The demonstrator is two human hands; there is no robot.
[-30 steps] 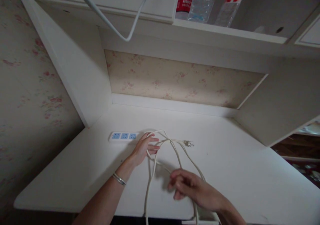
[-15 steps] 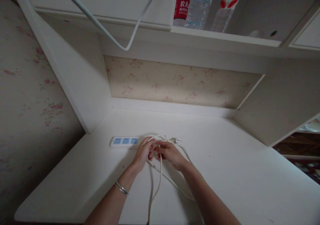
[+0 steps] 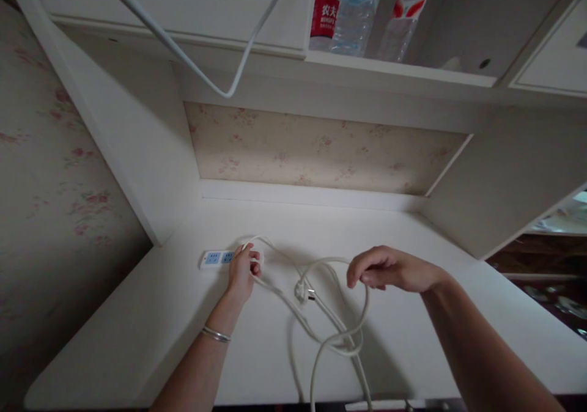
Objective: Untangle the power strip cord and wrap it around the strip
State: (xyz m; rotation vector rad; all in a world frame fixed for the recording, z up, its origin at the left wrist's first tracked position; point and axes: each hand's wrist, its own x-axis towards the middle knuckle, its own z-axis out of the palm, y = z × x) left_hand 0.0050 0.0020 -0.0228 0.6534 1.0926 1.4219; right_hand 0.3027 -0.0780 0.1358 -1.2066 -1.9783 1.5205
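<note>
A white power strip [image 3: 206, 260] with blue socket faces lies on the white desk, its right part hidden by my left hand [image 3: 243, 271]. The fingers of that hand are closed around the off-white power cord [image 3: 287, 302] at the right end of the strip. My right hand [image 3: 389, 268] pinches a loop of the same cord, held up to the right above the desk. Between my hands hangs the plug [image 3: 301, 291], its metal prongs pointing right. Loose, crossing loops of cord trail down to the desk's front edge.
Overhead is a white shelf unit holding several plastic bottles [image 3: 353, 18]. A bent pale rod or cable [image 3: 227, 91] hangs in front of the shelf at upper left. Side panels and a flowered wall [image 3: 284, 149] bound the white desk [image 3: 426, 314].
My right hand has moved well to the right with the cord, and my left hand slightly left. The cord between them has spread into wider loops, and the plug has shifted toward me.
</note>
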